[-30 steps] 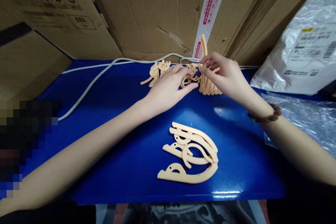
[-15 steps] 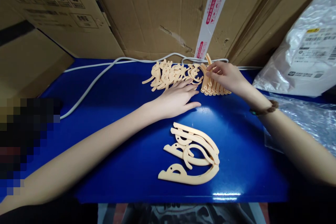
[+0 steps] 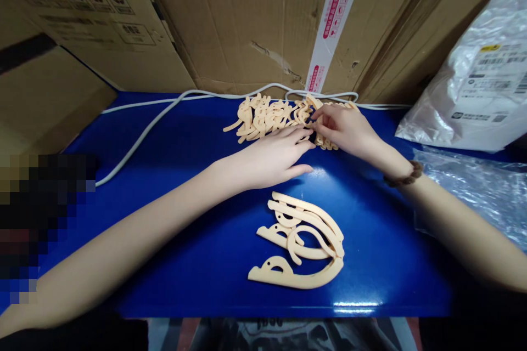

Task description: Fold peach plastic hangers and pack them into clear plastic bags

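Observation:
A loose pile of cream plastic pieces (image 3: 263, 115) lies at the back of the blue table. My left hand (image 3: 278, 156) is palm down at the pile's front right, fingers spread, the fingertips near the pieces. My right hand (image 3: 343, 129) pinches a cream curved piece (image 3: 313, 102) at the right end of the pile. Under and behind it is a row of cream pieces (image 3: 327, 143), partly hidden by the hand. Closer to the front edge, several curved cream pieces (image 3: 317, 281) with hooks and rounded loops lie partly overlapped.
Cardboard boxes (image 3: 230, 22) stand along the back and left. A white cable (image 3: 144, 137) runs behind the pile and down the left. White plastic package (image 3: 465, 98) and clear plastic wrap (image 3: 473, 186) are at the right. A dark blurred object (image 3: 45, 203) sits at the left.
My right hand has moved left with the cream piece, from above the row to the pile's right end. My left hand has shifted slightly left and nearer to me.

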Available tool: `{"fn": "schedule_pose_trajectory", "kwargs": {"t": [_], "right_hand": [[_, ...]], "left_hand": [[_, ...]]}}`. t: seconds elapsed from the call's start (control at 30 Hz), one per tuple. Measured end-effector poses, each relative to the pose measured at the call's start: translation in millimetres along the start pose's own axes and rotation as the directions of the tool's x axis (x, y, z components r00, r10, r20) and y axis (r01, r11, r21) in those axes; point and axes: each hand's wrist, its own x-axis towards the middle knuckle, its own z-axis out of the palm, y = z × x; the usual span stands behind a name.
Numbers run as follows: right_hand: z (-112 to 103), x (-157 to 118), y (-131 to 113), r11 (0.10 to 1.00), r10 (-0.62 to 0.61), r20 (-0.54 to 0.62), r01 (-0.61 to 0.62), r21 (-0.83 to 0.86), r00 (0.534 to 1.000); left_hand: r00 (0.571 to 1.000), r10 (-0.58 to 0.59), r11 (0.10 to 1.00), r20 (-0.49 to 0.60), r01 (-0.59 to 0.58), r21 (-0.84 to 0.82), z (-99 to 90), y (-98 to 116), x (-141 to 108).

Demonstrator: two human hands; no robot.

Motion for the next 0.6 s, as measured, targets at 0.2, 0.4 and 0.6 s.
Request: {"fn": "schedule_pose_trajectory", "kwargs": {"t": [0.2, 0.4, 0.6], "right_hand": [[-0.5, -0.7, 2.0, 0.997, 0.012, -0.017, -0.013, -0.071, 1.0], [-0.7, -0.6, 1.4, 0.995, 0.014, -0.021, -0.016, -0.101, 1.0], [-1.5, -1.4, -1.4, 0.994, 0.043, -0.006, -0.043, -0.099, 0.999]], "left_hand": [[0.984, 0.051, 0.992, 0.171, -0.03, -0.123, -13.6, 3.3, -8.9], [0.943, 0.013, 0.995, 0.332, 0.019, -0.094, -23.5, 15.0, -14.8], [0.942, 0.001, 0.999, 0.337, 0.015, -0.045, -24.2, 19.3, -14.2]]}}
